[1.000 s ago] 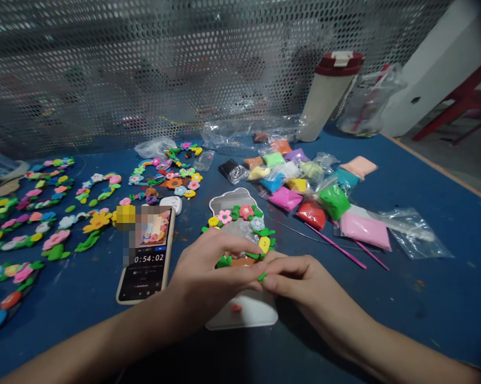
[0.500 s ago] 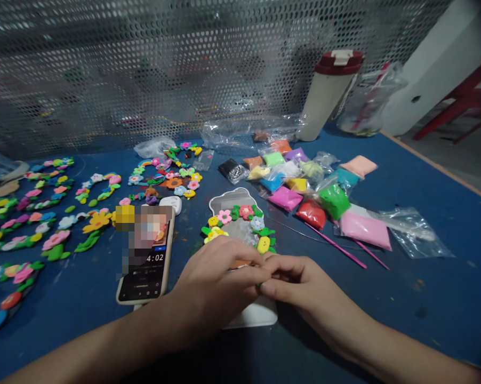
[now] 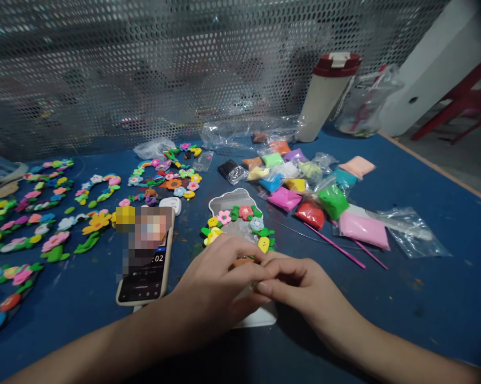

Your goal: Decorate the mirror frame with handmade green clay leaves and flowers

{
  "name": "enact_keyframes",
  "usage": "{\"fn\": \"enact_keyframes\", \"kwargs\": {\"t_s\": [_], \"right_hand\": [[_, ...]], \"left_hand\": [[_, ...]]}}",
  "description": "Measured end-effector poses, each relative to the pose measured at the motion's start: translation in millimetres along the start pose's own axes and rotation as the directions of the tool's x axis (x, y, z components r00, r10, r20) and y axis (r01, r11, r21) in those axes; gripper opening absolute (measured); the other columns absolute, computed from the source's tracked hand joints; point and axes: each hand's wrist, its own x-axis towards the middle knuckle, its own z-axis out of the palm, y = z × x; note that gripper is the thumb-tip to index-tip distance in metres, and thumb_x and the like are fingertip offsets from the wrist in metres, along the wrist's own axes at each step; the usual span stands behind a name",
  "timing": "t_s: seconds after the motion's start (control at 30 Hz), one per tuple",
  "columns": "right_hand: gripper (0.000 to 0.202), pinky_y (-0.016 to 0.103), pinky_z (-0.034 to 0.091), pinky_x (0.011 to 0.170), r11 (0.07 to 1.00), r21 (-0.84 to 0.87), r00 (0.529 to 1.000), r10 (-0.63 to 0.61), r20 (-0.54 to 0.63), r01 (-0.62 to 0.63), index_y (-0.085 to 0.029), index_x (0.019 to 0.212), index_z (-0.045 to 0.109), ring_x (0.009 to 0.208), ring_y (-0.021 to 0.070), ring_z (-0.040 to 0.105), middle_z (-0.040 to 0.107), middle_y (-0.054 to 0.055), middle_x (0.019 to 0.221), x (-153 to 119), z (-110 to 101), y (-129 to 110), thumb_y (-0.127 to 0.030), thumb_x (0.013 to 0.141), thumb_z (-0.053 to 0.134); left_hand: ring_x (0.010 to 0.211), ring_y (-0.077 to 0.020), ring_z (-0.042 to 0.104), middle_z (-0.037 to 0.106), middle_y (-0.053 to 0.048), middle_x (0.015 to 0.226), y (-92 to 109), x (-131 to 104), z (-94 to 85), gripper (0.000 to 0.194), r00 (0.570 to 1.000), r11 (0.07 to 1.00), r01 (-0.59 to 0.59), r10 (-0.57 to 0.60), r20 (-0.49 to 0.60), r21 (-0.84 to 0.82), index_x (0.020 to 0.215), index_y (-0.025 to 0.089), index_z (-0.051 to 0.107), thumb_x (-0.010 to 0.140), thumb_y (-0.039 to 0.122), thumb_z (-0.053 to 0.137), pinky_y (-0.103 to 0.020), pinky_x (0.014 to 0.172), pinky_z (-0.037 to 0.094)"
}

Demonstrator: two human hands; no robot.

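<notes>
My left hand (image 3: pixel 224 280) and my right hand (image 3: pixel 298 280) meet at their fingertips over the lower part of a clear, white-edged holder (image 3: pixel 260 318). Both are closed in a pinch, and whatever sits between the fingers is too small and hidden to name. Around the holder's upper part runs a ring of clay pieces: a pink flower (image 3: pixel 224 216), a red flower (image 3: pixel 246 213), a blue flower (image 3: pixel 256 224), green leaves and yellow pieces. Something brown shows just behind my left fingers. My hands hide the ring's lower part.
A phone (image 3: pixel 146 277) lies left of my hands, with clay flower garlands (image 3: pixel 96 221) beyond it. Bagged coloured clay (image 3: pixel 284 198), pink sticks (image 3: pixel 334 244) and a clear bag (image 3: pixel 414 232) lie to the right. A tumbler (image 3: pixel 326 98) stands behind, before a perforated metal panel (image 3: pixel 144 69).
My fingertips have shifted slightly against each other, and my left fingers have tilted a little. The holder and the things around it have stayed in place.
</notes>
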Motion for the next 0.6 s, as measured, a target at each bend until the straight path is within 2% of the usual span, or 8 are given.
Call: {"fn": "enact_keyframes", "kwargs": {"t_s": [0.13, 0.27, 0.37, 0.47, 0.6], "right_hand": [[0.010, 0.027, 0.038, 0.069, 0.999, -0.054, 0.998, 0.007, -0.063, -0.010, -0.021, 0.065, 0.071, 0.072, 0.0141, 0.053, 0.060, -0.001, 0.070, 2.5, -1.5, 0.0, -0.026, 0.073, 0.069], [0.007, 0.026, 0.037, 0.067, 0.999, -0.003, 0.997, 0.034, -0.070, -0.034, -0.021, 0.065, 0.072, 0.071, 0.0139, 0.052, 0.060, -0.001, 0.070, 3.5, -1.9, 0.1, -0.026, 0.071, 0.071], [0.020, 0.026, 0.036, 0.066, 0.990, 0.129, 0.997, 0.067, -0.041, -0.061, -0.019, 0.060, 0.068, 0.069, 0.0135, 0.049, 0.058, 0.000, 0.068, 2.2, -0.4, -1.2, -0.032, 0.075, 0.067], [0.036, 0.025, 0.036, 0.065, 0.934, 0.336, 0.991, 0.132, -0.009, -0.121, -0.016, 0.055, 0.061, 0.064, 0.0123, 0.046, 0.052, 0.000, 0.062, 1.1, 1.7, -2.4, -0.041, 0.081, 0.058], [0.033, 0.024, 0.037, 0.064, 0.851, 0.498, 0.985, 0.161, 0.059, -0.169, -0.013, 0.066, 0.066, 0.062, 0.0112, 0.046, 0.053, 0.001, 0.062, 1.8, 1.9, -2.4, -0.039, 0.083, 0.056]], "left_hand": [[0.083, -0.0152, 0.059, 0.063, -0.002, 0.088, 1.0, -1.0, 1.0, 0.016, 0.998, 0.998, 0.008, -0.004, -0.060, 0.064, 0.093, 0.024, 0.064, 0.080, 0.016, 0.061, -0.028, 0.074, 0.050], [0.080, -0.0158, 0.060, 0.065, -0.002, 0.086, 0.8, -1.9, 1.2, 0.013, 0.994, 0.994, 0.047, -0.038, -0.101, 0.095, 0.090, 0.024, 0.067, 0.083, 0.019, 0.057, -0.029, 0.070, 0.051], [0.079, -0.0166, 0.060, 0.065, -0.003, 0.086, -0.3, -1.2, 0.6, 0.010, 0.992, 0.992, 0.064, -0.051, -0.115, 0.110, 0.088, 0.024, 0.068, 0.082, 0.023, 0.060, -0.030, 0.069, 0.051], [0.080, -0.0164, 0.059, 0.064, -0.004, 0.087, -1.6, 0.1, 0.2, 0.009, 0.990, 0.995, 0.060, -0.049, -0.134, 0.085, 0.088, 0.022, 0.068, 0.081, 0.023, 0.062, -0.029, 0.070, 0.051], [0.082, -0.0161, 0.058, 0.063, -0.004, 0.089, -2.9, 0.9, -0.2, 0.012, 0.991, 0.998, 0.052, -0.046, -0.125, 0.045, 0.090, 0.022, 0.068, 0.079, 0.021, 0.064, -0.028, 0.070, 0.050]]}}
